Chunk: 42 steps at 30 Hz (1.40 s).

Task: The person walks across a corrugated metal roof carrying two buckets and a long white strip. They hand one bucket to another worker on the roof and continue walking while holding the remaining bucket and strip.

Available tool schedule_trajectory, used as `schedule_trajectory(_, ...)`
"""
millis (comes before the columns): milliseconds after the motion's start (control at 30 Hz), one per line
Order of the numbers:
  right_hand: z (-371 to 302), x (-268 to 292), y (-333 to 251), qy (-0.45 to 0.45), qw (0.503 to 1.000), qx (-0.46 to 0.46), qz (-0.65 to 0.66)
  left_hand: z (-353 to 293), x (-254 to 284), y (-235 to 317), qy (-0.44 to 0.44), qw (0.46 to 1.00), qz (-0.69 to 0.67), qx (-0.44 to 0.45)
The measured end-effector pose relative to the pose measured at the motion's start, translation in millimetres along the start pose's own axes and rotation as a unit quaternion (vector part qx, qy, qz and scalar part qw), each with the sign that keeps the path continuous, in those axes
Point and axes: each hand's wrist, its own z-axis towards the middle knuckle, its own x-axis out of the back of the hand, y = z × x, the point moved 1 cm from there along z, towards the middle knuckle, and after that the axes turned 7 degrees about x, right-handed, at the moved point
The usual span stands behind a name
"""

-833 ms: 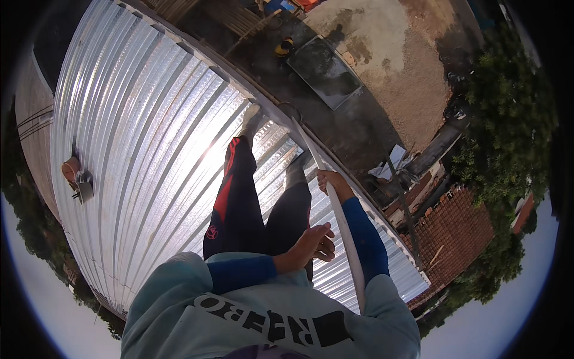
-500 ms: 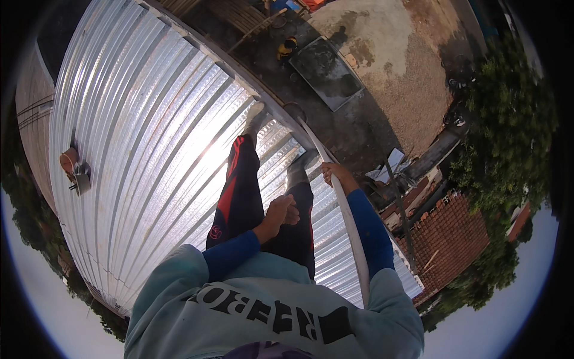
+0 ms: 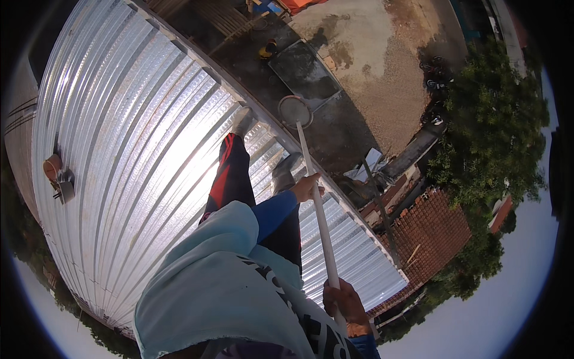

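A long pale pole (image 3: 324, 233) slants from beside my body out past the roof edge. My left hand (image 3: 306, 188) is closed around its middle, above my right shin. Lower down, my right hand (image 3: 347, 304) grips the same pole close to my side. At the pole's far end shows a round container (image 3: 295, 112) with grey contents, beyond the roof edge; how it is joined to the pole cannot be made out. My feet, in grey coverings, are on the shiny corrugated metal roof (image 3: 119, 137) near that edge.
The roof edge (image 3: 203, 63) drops to a yard below. A person (image 3: 268, 49) is there beside a rectangular trough (image 3: 305, 75). On the roof to the left lie a brown bucket (image 3: 52, 167) and a small grey box-like item (image 3: 66, 190). A tiled roof (image 3: 430, 239) and trees (image 3: 484, 119) stand right.
My left hand has gone from near my lap to the pole. My right hand has shifted lower, toward my body. The round container now shows more fully beyond the roof edge.
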Motion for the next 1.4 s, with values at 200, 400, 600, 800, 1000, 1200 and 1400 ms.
schedule_trajectory(200,-99,62,69,0.068,0.995,-0.054,0.049,-59,-64,-51,0.13,0.984,-0.108,-0.053)
schedule_trajectory(400,156,118,28,-0.117,0.985,0.12,0.043,-168,-91,-137,0.064,0.995,-0.072,-0.032)
schedule_trajectory(600,252,56,20,-0.087,0.991,0.094,-0.043,-253,-88,-192,-0.001,0.998,-0.054,-0.029)
schedule_trajectory(800,192,32,74,-0.072,0.989,0.075,-0.104,-138,124,-133,0.178,0.892,0.187,-0.371)
schedule_trajectory(1000,107,-21,99,-0.041,0.985,0.038,-0.163,-12,184,-111,0.358,0.637,0.444,-0.519)
schedule_trajectory(1200,44,-62,100,-0.007,0.978,0.037,-0.203,-9,204,-94,0.275,0.787,0.421,-0.357)
schedule_trajectory(1400,79,-89,85,-0.059,0.932,0.077,-0.35,-86,232,-44,0.305,0.836,0.275,-0.363)
